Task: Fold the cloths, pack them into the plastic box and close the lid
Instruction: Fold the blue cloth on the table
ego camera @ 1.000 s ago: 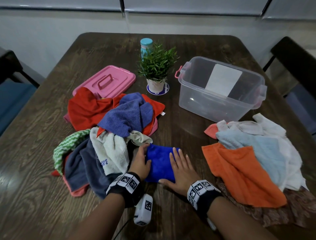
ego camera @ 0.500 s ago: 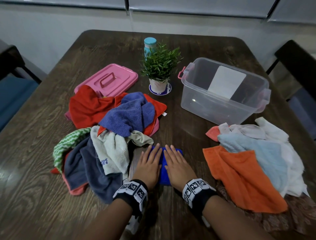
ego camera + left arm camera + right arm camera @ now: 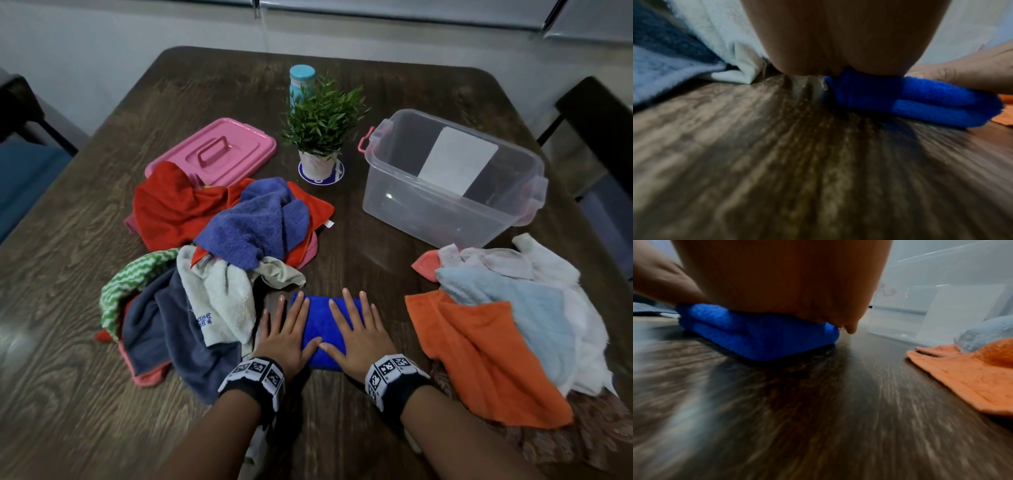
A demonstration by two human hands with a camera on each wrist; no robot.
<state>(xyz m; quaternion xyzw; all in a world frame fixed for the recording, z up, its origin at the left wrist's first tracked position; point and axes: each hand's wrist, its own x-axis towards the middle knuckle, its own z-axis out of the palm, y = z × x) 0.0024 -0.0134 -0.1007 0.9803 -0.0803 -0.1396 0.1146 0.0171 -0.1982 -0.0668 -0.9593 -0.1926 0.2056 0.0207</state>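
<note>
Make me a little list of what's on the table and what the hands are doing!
left hand: flat, presses the blue cloth
right hand: flat, presses the same cloth
blue cloth: folded, on the table
plastic box: open, no cloths inside
pink lid: off, lying far left
unfolded cloths: one heap left, one heap right
plant: in the middle, at the back

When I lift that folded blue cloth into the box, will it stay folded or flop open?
The blue cloth looks like soft, thick terry in loose stacked layers, so it will probably sag and may unfold if lifted by one edge. Lifted between both hands, left hand and right hand, it likely stays folded.
</note>
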